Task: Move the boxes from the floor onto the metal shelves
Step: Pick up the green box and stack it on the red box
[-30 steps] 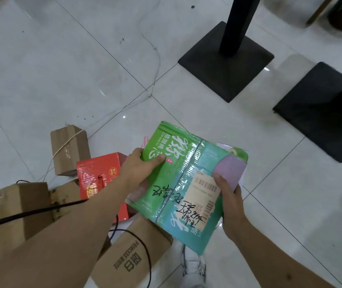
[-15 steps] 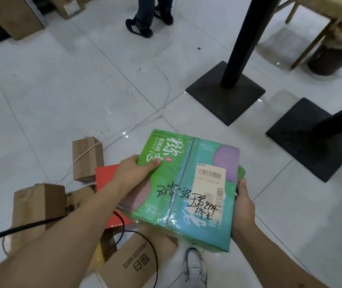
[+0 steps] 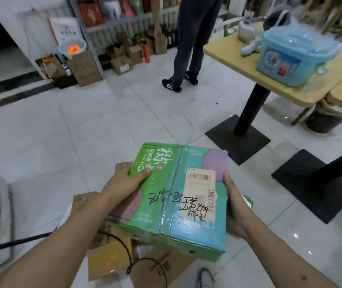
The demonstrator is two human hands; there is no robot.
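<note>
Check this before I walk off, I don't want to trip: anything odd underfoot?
Yes. A black cable loops over the cardboard boxes at your feet, under the green box you carry, likely a snag risk.

One green box (image 3: 172,196); two hands; two tables.

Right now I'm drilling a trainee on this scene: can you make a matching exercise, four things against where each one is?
Things:
1. green and teal cardboard box
2. light blue plastic tub
3. plain brown cardboard boxes
4. red cylindrical bottle

Places:
A. on the floor by the far metal shelves
B. between both hands
C. on the wooden table
D. on the floor under the held box

Pairs: 1-B, 2-C, 3-D, 4-A
</note>
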